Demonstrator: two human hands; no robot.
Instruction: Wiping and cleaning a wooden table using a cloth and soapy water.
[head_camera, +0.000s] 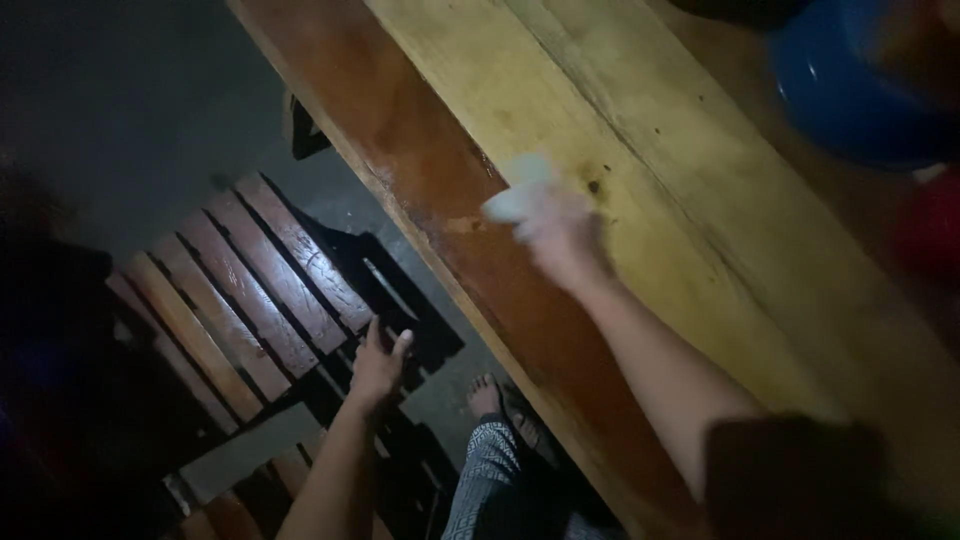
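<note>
While the right hand (560, 235) grips a pale cloth (515, 195) mid-worktop (640, 130), wiping looks underway; left hand (378, 365) hangs beside it, fingers open.

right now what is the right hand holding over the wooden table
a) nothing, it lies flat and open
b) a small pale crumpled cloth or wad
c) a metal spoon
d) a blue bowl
b, the right hand is closed around a small pale crumpled wad, blurred so its kind is unclear, above the long yellow-and-brown wooden plank table, while the left hand hangs open over the slatted wooden bench.
</note>
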